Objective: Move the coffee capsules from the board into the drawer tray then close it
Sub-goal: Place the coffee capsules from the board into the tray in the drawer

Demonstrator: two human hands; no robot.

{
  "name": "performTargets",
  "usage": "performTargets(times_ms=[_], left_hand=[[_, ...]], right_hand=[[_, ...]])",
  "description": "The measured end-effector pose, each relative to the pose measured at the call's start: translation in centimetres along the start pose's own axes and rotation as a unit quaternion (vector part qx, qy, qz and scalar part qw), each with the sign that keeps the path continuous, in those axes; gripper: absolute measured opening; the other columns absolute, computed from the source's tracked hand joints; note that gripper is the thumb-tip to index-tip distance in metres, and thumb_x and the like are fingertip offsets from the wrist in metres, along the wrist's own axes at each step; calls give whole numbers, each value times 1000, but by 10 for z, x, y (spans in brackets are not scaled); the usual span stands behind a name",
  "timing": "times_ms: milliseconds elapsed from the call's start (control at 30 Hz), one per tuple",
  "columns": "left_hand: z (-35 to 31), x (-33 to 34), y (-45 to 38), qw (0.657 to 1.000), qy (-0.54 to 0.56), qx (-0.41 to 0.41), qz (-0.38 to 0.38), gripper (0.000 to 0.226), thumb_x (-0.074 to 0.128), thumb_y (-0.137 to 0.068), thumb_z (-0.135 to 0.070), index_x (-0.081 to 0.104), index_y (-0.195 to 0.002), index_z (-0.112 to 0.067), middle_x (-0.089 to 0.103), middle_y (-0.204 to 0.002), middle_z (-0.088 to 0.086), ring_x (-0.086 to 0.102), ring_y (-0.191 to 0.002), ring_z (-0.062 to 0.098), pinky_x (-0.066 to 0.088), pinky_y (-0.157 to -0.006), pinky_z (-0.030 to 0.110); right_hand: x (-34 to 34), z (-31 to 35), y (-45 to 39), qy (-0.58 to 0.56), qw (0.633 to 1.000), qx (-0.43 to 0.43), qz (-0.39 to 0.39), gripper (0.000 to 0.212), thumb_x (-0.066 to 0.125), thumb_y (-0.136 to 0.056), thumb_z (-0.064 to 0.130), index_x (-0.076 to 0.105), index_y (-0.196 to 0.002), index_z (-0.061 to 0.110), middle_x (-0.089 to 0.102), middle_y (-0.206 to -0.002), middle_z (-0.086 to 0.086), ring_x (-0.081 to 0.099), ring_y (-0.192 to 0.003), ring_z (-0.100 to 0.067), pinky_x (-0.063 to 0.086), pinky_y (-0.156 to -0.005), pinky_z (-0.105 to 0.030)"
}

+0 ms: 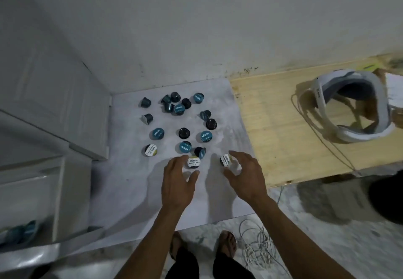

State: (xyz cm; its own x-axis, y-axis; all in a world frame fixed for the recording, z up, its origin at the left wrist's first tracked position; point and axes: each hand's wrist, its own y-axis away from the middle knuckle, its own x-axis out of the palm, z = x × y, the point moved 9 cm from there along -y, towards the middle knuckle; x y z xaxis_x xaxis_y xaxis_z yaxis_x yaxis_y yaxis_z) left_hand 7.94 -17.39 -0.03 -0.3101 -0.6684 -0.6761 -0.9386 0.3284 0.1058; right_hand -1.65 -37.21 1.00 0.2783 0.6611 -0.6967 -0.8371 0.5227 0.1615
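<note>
Several coffee capsules, teal, black and white-lidded, lie scattered on a pale grey board (130, 191). My left hand (177, 181) hovers with fingers spread around a white-lidded capsule (193, 162) at the board's near middle, holding nothing. My right hand (244, 172) is open too, curled beside another white-lidded capsule (225, 160); I cannot tell if it touches it. A third white-lidded capsule (151, 150) sits to the left. The white drawer tray (30, 191) stands pulled out at the lower left, with teal capsules (20, 233) blurred inside.
A white cabinet (54, 108) rises left of the board. To the right lies a wooden panel (272, 130) carrying a white headset (349, 108) with a cable. Loose white cable (255, 248) coils on the floor beside my feet. A wall stands behind.
</note>
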Motion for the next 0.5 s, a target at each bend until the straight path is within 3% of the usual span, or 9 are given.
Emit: performTargets(times_ms=[100,200,300,500], left_hand=[[9,13,-3,1000,-2,4,-25,50,78,-80,-23,59,-125,-16,62,-124,6,55,-117,26,46,-99,35],[13,20,-3,998,0,23,-58,41,78,-80,-26,62,-117,-20,67,-117,2,60,-110,25,51,-92,49],[16,24,-3,996,1,41,-83,36,70,-84,-35,66,-115,-19,70,-115,-1,62,-107,22,52,-88,49],[18,24,-3,990,20,71,-122,30,74,-85,-27,69,-113,-18,72,-111,-2,65,-103,21,53,-85,48]], right_hand=[[17,-9,-3,11,999,-31,-18,48,79,-78,22,63,-123,20,63,-124,-5,55,-110,-34,48,-85,-38],[25,-19,-2,11,995,-71,-65,38,76,-81,20,67,-118,18,67,-119,-3,58,-106,-32,53,-84,-43],[27,-24,-1,16,987,-114,-109,30,72,-86,20,69,-116,17,69,-114,0,59,-101,-28,52,-83,-42],[26,-22,-2,25,977,-146,-153,25,71,-87,25,71,-112,18,71,-110,1,63,-97,-26,53,-74,-44]])
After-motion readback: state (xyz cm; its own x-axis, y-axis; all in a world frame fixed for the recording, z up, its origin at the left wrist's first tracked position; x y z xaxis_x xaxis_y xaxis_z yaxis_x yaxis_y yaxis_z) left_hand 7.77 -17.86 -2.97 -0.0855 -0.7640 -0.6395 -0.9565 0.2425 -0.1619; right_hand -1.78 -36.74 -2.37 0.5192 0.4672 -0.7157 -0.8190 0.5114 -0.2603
